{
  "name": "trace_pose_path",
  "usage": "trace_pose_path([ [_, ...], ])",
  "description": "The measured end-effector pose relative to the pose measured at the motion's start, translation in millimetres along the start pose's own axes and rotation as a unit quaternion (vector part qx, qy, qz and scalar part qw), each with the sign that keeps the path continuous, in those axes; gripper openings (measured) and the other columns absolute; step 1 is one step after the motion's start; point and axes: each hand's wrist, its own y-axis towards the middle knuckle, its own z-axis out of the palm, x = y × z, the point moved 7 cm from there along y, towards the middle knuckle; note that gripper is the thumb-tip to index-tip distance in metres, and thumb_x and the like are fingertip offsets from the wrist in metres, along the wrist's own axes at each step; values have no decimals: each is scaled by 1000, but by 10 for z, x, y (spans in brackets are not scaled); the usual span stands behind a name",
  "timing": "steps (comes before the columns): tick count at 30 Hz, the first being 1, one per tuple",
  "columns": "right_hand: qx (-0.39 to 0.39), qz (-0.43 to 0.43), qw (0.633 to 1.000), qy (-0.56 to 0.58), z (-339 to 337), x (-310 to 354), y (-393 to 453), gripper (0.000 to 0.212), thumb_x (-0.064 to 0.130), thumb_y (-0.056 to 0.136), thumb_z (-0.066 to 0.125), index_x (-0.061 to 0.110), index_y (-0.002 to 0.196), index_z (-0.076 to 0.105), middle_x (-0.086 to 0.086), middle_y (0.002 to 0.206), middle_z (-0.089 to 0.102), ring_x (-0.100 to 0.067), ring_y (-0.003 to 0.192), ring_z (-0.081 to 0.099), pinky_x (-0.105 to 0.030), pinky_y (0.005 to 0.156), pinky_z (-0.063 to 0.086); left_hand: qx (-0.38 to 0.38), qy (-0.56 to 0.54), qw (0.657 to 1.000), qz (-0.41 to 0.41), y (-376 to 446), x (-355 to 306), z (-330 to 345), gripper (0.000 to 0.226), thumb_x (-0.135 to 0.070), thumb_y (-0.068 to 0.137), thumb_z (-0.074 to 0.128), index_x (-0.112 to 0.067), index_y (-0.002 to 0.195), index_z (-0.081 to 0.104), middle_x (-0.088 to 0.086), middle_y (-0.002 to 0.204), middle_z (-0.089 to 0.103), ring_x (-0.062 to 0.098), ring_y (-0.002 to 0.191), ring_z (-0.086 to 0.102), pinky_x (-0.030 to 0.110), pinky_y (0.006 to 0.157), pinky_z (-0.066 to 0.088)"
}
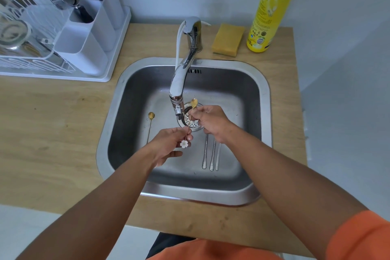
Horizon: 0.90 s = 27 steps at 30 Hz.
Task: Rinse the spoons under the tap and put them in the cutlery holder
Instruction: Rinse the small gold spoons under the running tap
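Wooden table with steel sink, cutlery holder at its back left, tap above the drain, left hand and right hand both pinching a gold spoon, second gold spoon and three steel handles lying in the sink.

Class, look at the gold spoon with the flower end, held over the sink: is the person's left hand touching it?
Touching. The head view shows the left hand pinching the gold spoon low on its thin handle, just above the flower charm, while the right hand holds it higher up.
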Motion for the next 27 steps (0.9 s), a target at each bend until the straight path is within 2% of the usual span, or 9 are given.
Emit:
trace_pose_path([
  [2,-16,10,1000,6,-39,-33,9,10,29,94,74,22,91,79,5,86,77,-10,59,45,-22,41,31,15,17,1000,-14,-26,81,24,24,-38,104,59,-20,113,73,-4,102,81,19,101,76,38,88,53],
  [4,-14,21,1000,14,-24,-93,-6,10,27,96,72,22,91,79,6,84,78,-10,58,44,-21,41,31,21,23,999,-24,-48,118,17,23,-37,105,58,-20,114,72,-4,105,81,20,105,75,38,89,53],
  [9,-13,28,999,25,61,-143,-45,7,27,90,79,24,84,78,10,79,78,-13,64,50,-22,42,35,-56,70,996,-2,-29,51,-97,22,-38,103,62,-21,111,72,-8,98,81,16,101,75,37,87,55],
  [12,-19,-3,1000,-14,116,-62,-40,8,27,87,82,26,79,78,18,64,70,-5,55,51,-18,41,36,-81,84,993,8,2,16,-126,22,-40,101,63,-21,107,73,-4,101,79,14,96,73,35,83,55],
  [14,-21,-24,999,-35,145,-1,-27,7,25,87,81,26,80,80,18,66,71,2,46,49,-15,41,36,-78,84,993,8,14,-7,-114,23,-40,101,64,-21,107,73,-3,101,79,12,91,71,34,80,54],
  [18,-13,-11,1000,-26,158,42,7,13,27,88,79,27,76,77,15,66,72,-3,54,52,-20,44,36,-59,46,997,13,35,-63,-70,24,-42,102,60,-23,108,73,-5,98,74,13,84,64,36,82,52],
  [21,22,9,1000,-7,206,-18,3,12,25,91,78,24,79,77,11,61,71,-2,46,52,-20,44,32,-47,-24,999,6,37,-92,-46,29,-44,104,57,-22,103,76,-5,88,69,17,80,61,38,83,52],
  [25,-11,7,1000,0,100,11,26,8,28,91,78,26,83,78,11,76,77,-9,63,55,-20,45,36,-29,4,1000,-2,43,-31,-17,25,-34,106,55,-20,106,75,-1,98,73,18,92,70,40,89,53],
  [27,-23,2,999,48,24,70,65,9,26,93,77,22,86,79,8,81,79,-10,62,51,-20,42,33,-17,28,999,-15,25,70,-20,24,-32,106,55,-18,110,75,1,101,76,19,103,74,41,94,53],
])
